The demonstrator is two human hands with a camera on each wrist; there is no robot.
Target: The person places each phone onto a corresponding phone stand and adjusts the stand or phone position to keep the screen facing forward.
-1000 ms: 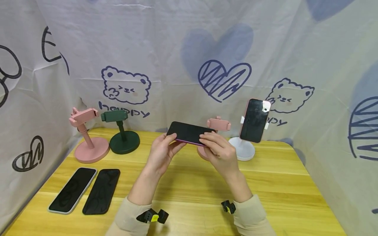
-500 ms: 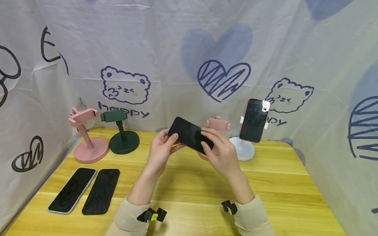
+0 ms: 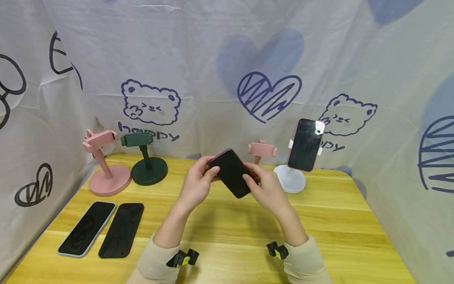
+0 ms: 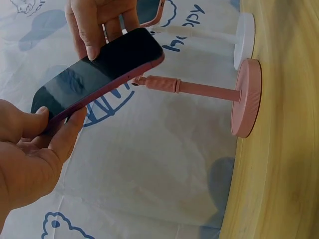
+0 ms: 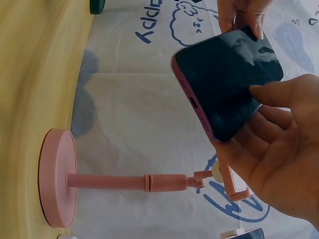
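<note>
The purple-edged black phone (image 3: 231,174) has swung seemingly toward portrait near the round-based pink stand (image 3: 262,150); left hand (image 3: 197,182) and right hand (image 3: 270,189) pinch it.

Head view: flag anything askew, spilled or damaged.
The phone in the white stand leans, its top tipped right, with a white patch at its upper right corner; glare or sticker, I cannot tell. The held phone shows no visible damage.
</note>
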